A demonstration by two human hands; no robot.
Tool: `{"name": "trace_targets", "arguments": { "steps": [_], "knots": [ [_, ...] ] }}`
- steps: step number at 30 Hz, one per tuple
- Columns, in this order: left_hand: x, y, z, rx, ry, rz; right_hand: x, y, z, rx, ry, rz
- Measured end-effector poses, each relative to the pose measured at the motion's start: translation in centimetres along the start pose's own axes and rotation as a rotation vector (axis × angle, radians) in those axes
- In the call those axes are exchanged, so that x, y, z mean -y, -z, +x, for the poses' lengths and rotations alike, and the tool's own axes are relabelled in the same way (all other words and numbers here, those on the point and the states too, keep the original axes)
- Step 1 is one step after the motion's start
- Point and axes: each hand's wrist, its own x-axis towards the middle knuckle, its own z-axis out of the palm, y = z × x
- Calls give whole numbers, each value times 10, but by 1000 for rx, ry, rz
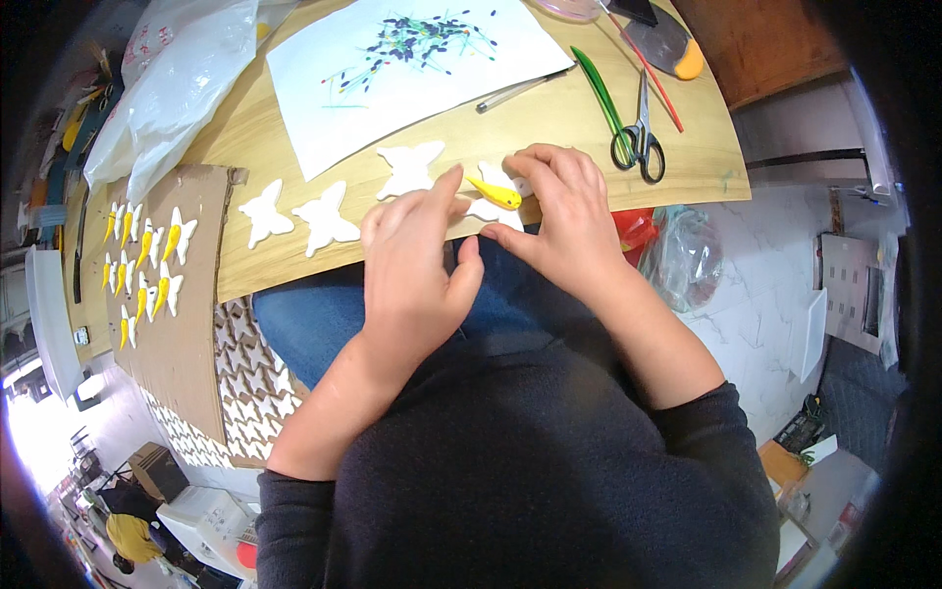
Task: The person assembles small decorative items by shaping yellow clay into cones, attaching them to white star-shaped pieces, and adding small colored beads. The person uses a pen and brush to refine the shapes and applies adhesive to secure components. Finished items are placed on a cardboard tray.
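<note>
At the table's front edge lies a white butterfly-shaped clay piece with a tapered yellow body [498,195] across it; dark dots mark the body's thick end. My right hand [567,221] has its thumb and fingers around the right side of this butterfly. My left hand [412,265] is at its left, thumb and forefinger spread; one fingertip is close to a wing, and whether it touches is unclear. Beyond my left hand is a plain white butterfly [409,168], partly covered by the hand. Two more plain ones, a middle butterfly [325,219] and a left butterfly [266,213], lie farther left.
Cardboard [188,353] at left carries several butterflies with yellow bodies. White paper [309,110] holds a heap of thin dark-tipped stems [419,44]. Scissors [642,136], a pen [515,93] and a plastic bag [184,88] lie on the table. More white butterflies [250,412] are below.
</note>
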Motion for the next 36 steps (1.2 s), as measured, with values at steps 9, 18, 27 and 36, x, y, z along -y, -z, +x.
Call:
{"name": "trace_targets", "arguments": {
  "steps": [9, 18, 27, 36],
  "knots": [
    [8, -13, -45, 453, 1108, -1302, -6, 21, -6, 165, 58, 15],
    [21, 7, -55, 371, 868, -1812, 55, 47, 0, 390, 316, 253],
    [87, 226, -132, -386, 568, -1044, 128, 4, 52, 316, 658, 372],
    [311, 422, -166, -868, 1228, -625, 134, -10, 48, 316, 505, 263]
  ]
}}
